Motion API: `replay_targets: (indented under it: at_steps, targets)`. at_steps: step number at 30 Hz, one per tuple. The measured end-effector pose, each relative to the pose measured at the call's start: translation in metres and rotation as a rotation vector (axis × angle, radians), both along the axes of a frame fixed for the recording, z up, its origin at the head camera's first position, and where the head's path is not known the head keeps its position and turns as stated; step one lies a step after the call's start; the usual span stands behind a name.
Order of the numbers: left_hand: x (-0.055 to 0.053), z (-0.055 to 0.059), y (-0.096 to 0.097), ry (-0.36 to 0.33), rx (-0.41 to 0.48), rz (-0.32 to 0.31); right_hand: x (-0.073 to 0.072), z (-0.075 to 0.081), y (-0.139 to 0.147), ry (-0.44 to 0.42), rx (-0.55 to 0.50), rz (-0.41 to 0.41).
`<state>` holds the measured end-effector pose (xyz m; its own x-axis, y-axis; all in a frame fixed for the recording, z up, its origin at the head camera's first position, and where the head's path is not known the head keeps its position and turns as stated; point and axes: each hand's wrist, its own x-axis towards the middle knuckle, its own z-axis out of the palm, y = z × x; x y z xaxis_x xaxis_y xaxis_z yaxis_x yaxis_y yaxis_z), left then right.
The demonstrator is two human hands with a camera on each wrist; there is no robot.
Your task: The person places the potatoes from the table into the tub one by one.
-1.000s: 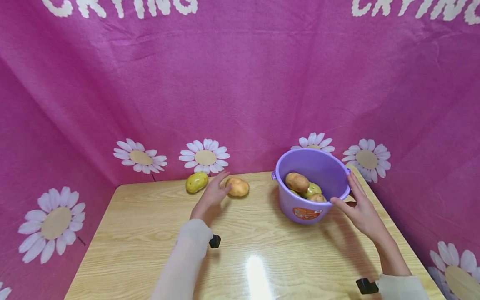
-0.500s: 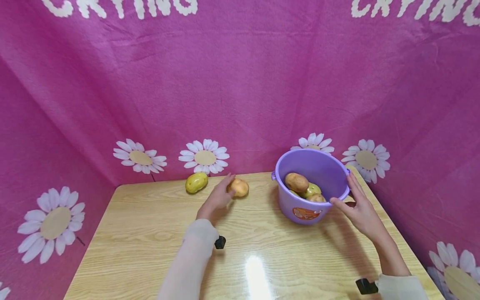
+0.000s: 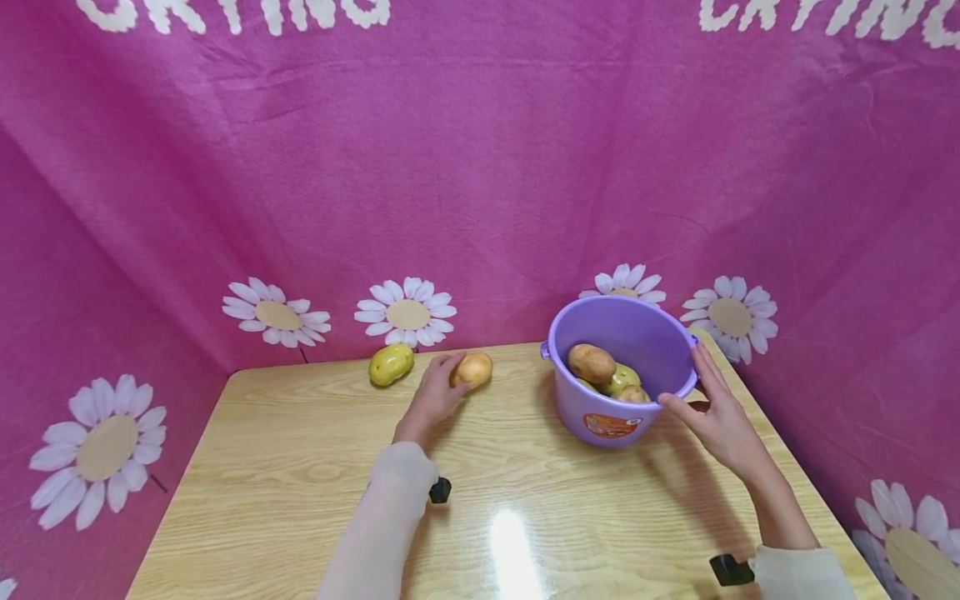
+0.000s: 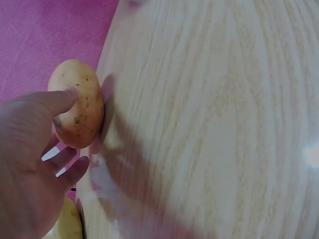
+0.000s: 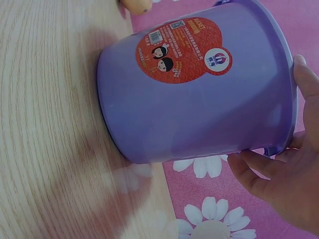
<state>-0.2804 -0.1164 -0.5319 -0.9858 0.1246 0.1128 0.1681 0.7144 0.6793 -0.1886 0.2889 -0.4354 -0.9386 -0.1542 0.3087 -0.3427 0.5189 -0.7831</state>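
My left hand pinches a light brown potato lying near the table's back edge. In the left wrist view the thumb lies across the dark-specked potato, with the other fingers behind and below it. To its left sits a green-yellow potato. My right hand holds the purple bucket at its right side, thumb at the rim and fingers against the outer wall. Inside the bucket lie several potatoes, among them a brown one and a greenish one.
The bucket stands upright at the right back of the wooden table. Its wall carries an orange-red label. A pink cloth with white daisies hangs behind and on both sides, close to the table's edges.
My left hand has moved right onto the light brown potato, and its fingers have closed on it. The right hand and the bucket have stayed in place.
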Motion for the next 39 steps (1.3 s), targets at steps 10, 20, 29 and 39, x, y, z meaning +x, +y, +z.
replay_targets:
  at_steps: [10, 20, 29, 39]
  targets:
    - [0.0, -0.015, 0.009, 0.016, 0.06, 0.11, -0.001, 0.0, 0.0, -0.004, -0.037, 0.02]
    - [0.005, -0.014, 0.01, -0.011, 0.042, 0.169, -0.013, -0.023, 0.011, 0.017, -0.022, 0.0]
    - [0.01, -0.009, 0.008, -0.006, 0.035, 0.161, -0.013, -0.024, 0.012, 0.016, -0.022, 0.0]
    - [0.021, 0.008, 0.003, -0.031, 0.04, 0.141, -0.015, -0.026, 0.013, 0.015, -0.005, -0.006]
